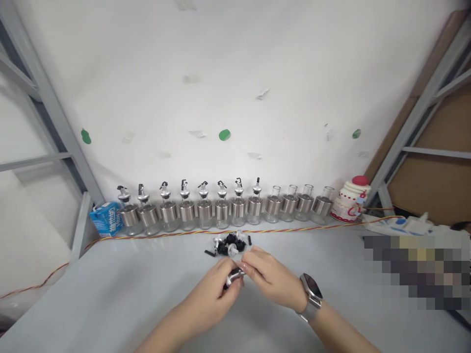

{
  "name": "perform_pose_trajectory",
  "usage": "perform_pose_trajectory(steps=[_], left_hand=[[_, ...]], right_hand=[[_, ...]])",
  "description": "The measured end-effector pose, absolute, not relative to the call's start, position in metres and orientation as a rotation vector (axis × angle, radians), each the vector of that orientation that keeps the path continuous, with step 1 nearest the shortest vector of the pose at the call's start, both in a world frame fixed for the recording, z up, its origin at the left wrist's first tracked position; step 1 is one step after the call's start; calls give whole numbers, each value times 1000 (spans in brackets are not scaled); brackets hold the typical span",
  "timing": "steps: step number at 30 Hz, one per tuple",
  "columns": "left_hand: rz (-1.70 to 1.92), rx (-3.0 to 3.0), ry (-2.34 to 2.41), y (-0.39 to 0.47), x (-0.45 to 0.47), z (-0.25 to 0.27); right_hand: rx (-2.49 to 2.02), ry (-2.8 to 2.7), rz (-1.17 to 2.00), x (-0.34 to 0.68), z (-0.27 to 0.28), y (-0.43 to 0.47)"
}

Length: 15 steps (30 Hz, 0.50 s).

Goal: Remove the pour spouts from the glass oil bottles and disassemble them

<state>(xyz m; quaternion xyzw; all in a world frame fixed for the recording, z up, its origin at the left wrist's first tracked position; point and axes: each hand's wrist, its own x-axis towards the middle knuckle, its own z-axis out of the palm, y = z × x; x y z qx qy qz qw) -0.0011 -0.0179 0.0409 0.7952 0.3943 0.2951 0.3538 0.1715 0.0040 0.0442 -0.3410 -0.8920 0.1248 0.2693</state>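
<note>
My left hand (217, 289) is closed around a silver bottle pourer (234, 277), held low above the grey table. My right hand (272, 277), with a watch on its wrist, pinches at the pourer's upper end. Its fingertips hide that end, so any small part between them cannot be made out. Just beyond my hands lies a small pile of pourer parts (231, 242): black stoppers, silver and clear pieces. A loose black lever (210, 253) rests at its left edge, and another small black piece (249, 240) at its right.
Along the white wall stands a row of glass bottles with steel bands (204, 209); several on the right are open-necked bottles (290, 202). A blue carton (106, 219) ends the row at left, a cake-shaped jar (351, 200) at right. A twisted wire (176, 234) runs before them.
</note>
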Motion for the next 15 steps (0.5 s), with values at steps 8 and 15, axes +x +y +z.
perform_pose_trajectory(steps=[8,15], left_hand=[[815,1918,1077,-15,1,37],[700,1714,958,-21,-2,51]], right_hand=[[-940,-2505,232,170,43,7],[-941,-2349,422,169,42,3]])
